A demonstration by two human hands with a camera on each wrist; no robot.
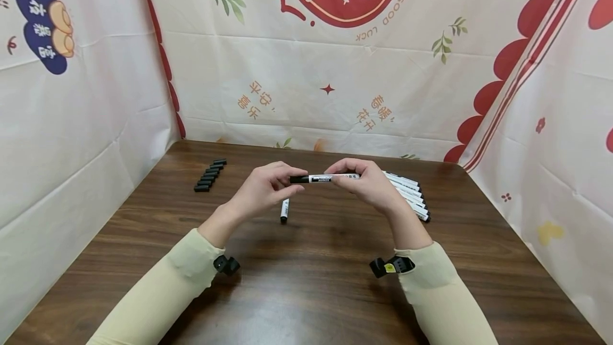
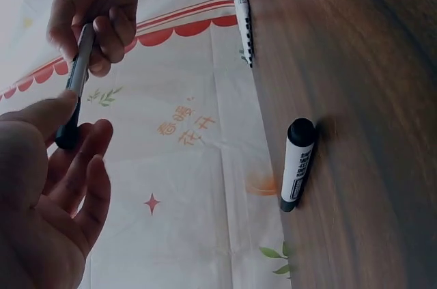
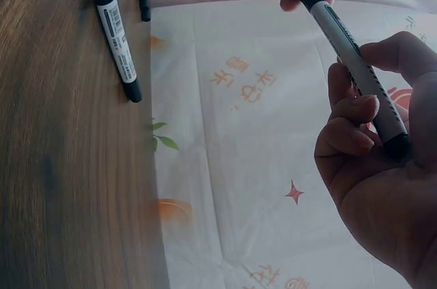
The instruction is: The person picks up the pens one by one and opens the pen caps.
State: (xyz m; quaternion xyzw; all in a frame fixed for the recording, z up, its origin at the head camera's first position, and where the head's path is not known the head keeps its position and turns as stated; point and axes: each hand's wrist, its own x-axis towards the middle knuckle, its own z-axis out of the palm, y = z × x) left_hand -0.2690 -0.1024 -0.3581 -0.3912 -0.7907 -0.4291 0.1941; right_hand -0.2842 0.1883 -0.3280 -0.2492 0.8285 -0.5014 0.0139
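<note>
A white marker with a black cap (image 1: 322,178) is held level above the table between both hands. My left hand (image 1: 268,185) pinches its black cap end between thumb and fingers. Around the white barrel, the thumb and fingers of my right hand (image 1: 366,182) are curled; the right wrist view shows the barrel (image 3: 348,57) running across the palm. Below the hands a second capped marker (image 2: 298,166) lies on the table, its far end partly hidden behind the left hand in the head view.
To the left on the brown wooden table (image 1: 306,292) lies a row of several black caps (image 1: 208,177). Several white marker bodies (image 1: 407,193) lie side by side at the right, partly behind the right hand. Printed cloth walls (image 1: 297,100) stand behind and on both sides.
</note>
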